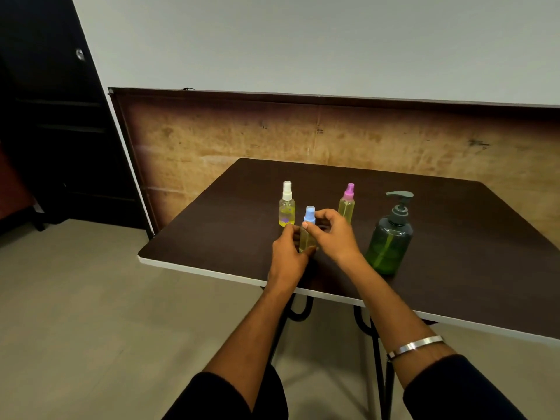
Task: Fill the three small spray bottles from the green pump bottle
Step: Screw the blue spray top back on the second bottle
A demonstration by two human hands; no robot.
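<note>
A small spray bottle with a blue top (309,216) stands near the table's front edge, yellowish liquid inside. My left hand (288,253) grips its body from the left. My right hand (335,233) pinches its blue spray head from the right. Behind it stand a white-topped spray bottle (286,204) and a pink-topped spray bottle (347,204), both upright and holding yellow liquid. The green pump bottle (390,242) with a dark pump stands upright to the right of my right hand, apart from it.
The dark brown table (454,268) has a white front edge and black legs. A tan board leans against the wall behind it (227,137). A dark doorway is at the left. Grey floor lies below.
</note>
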